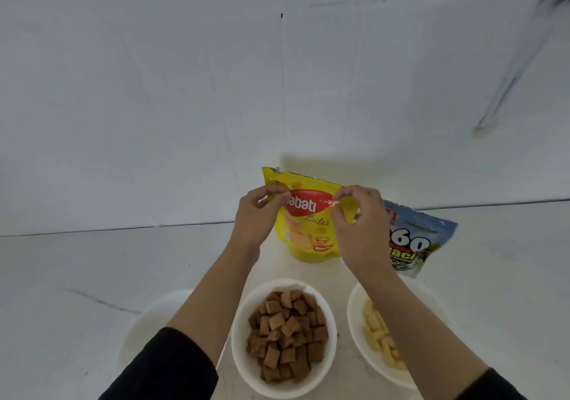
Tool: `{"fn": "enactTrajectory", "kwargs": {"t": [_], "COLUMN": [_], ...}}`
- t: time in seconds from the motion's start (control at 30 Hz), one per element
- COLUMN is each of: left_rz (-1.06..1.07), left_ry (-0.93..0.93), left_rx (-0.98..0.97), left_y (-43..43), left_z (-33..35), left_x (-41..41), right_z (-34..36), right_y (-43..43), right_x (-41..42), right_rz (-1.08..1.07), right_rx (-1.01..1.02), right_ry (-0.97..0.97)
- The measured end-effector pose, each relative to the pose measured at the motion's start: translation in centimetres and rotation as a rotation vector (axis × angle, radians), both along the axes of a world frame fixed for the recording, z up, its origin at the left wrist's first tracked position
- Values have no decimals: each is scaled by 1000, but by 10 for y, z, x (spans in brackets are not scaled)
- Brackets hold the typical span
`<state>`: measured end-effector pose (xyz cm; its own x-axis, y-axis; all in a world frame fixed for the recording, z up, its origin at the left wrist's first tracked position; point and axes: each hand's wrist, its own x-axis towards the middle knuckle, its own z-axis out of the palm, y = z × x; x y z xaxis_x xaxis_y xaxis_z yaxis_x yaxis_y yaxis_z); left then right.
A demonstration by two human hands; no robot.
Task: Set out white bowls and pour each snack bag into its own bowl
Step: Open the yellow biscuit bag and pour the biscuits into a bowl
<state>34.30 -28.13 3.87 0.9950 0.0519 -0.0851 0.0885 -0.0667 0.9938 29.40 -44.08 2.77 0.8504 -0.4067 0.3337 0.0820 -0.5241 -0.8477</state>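
We see left hand (257, 214) and right hand (357, 220) both pinching the upright yellow bag (308, 230) top, behind filled bowls (246, 353).

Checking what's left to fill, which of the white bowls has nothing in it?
The left bowl, partly under the left forearm; the middle holds brown squares, the right yellow sticks.

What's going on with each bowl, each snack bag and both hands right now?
Yellow bag: upright, top pinched by both hands.
Blue bag: leaning behind the right arm, untouched.
Middle bowl: full of brown squares.
Right bowl: holds pale yellow sticks.
Left bowl: mostly hidden by the left arm, looks empty.
Left hand: gripping the yellow bag.
Right hand: gripping the yellow bag.
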Motion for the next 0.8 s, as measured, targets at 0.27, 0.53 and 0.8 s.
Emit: {"fn": "enactTrajectory", "kwargs": {"t": [0.27,0.53,0.8], "left_rz": [46,115,292], "left_ry": [-54,-338,-470], "left_rx": [-68,-90,13], "left_y": [12,86,212], "left_z": [13,87,107], "left_x": [-15,-66,-146], "right_z": [7,67,98], "right_y": [23,81,200], "right_x": [-11,-39,-76], "right_rz": [87,241,455], "right_rx": [28,52,280], "right_ry": [-201,-399,-355]}}
